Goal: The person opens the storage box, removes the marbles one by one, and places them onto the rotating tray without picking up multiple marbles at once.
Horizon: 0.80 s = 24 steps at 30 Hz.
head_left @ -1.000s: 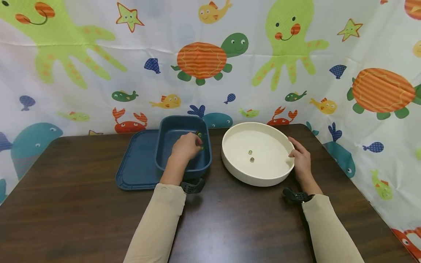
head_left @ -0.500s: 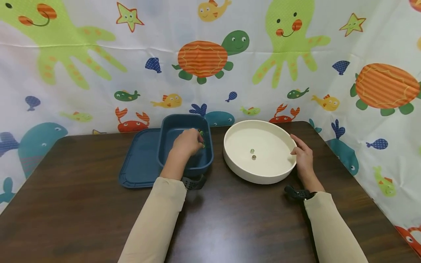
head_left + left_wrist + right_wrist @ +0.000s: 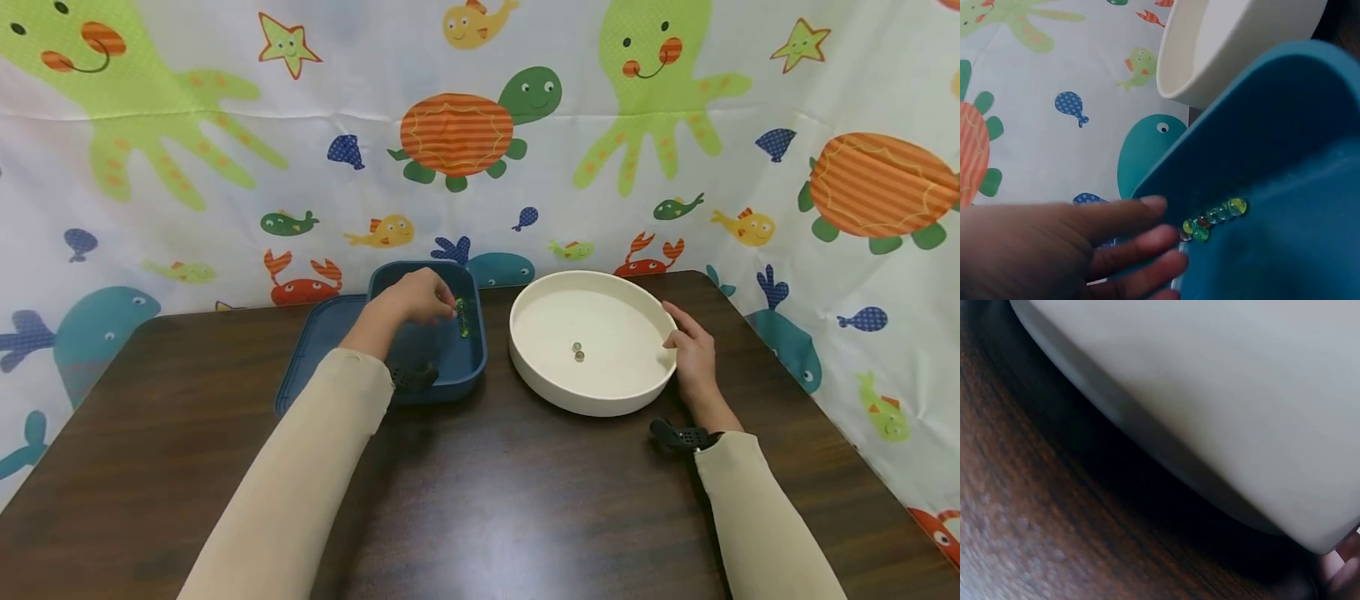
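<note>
My left hand [image 3: 416,297] hovers over the blue bin [image 3: 483,358], its fingers loosely bent, with a gap between thumb and fingertips and nothing seen in it. Several glass marbles [image 3: 1213,217], mostly green and yellow, lie in a row along the bin's wall, just beyond those fingertips in the left wrist view. On the right, a round cream bowl [image 3: 540,379] stands on the table, and two small marbles [image 3: 577,351] rest on its floor. My right hand [image 3: 696,358] grips the bowl's right rim, thumb on the inner side; the right wrist view shows mainly the bowl's outer wall.
A flat blue lid [image 3: 318,337] lies left of the bin, partly under it or behind my forearm. The dark wooden table [image 3: 480,508] reaches back to a curtain [image 3: 570,158] printed with sea animals. Bin and bowl stand close together.
My left hand has lifted from the marbles in the bin and drawn back up and left, uncovering the row. The two marbles in the bowl sit closer together. My right hand keeps its grip.
</note>
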Tool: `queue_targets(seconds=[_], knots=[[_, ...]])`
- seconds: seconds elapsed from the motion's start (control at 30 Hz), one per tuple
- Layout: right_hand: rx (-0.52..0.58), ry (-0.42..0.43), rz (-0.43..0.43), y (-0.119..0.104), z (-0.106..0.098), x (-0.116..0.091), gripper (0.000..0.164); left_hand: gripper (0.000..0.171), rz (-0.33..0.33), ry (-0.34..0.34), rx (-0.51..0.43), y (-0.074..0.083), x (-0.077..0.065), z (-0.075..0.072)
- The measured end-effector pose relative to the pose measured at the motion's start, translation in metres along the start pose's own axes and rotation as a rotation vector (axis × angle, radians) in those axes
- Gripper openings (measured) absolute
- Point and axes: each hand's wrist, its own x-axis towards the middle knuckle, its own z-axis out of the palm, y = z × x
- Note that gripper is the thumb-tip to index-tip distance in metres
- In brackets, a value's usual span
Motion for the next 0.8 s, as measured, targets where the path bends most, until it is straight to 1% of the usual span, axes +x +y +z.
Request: queue_targets(seconds=[0.17, 0.27, 0.33, 0.4, 0.6, 0.8], knots=[[0.007, 0.006, -0.006, 0.0, 0.0, 0.001, 0.066, 0.019, 0.026, -0.018, -0.021, 0.002, 0.015, 0.002], [0.01, 0.009, -0.01, 0.001, 0.0, 0.002, 0.066, 0.017, 0.036, -0.037, 0.004, 0.002, 0.023, 0.007], [0.016, 0.006, -0.008, 0.001, 0.001, 0.002, 0.066, 0.015, 0.037, -0.05, 0.025, 0.001, 0.026, 0.012], [0.015, 0.003, -0.004, 0.001, 0.001, 0.003, 0.066, 0.014, 0.031, -0.058, 0.042, 0.002, 0.027, 0.016], [0.002, -0.012, -0.003, 0.002, 0.0, 0.001, 0.066, 0.012, -0.002, -0.055, 0.037, 0.007, 0.024, 0.023], [0.005, -0.005, -0.011, 0.001, -0.001, 0.003, 0.066, 0.011, -0.04, -0.067, 0.045, 0.009, 0.029, 0.023]])
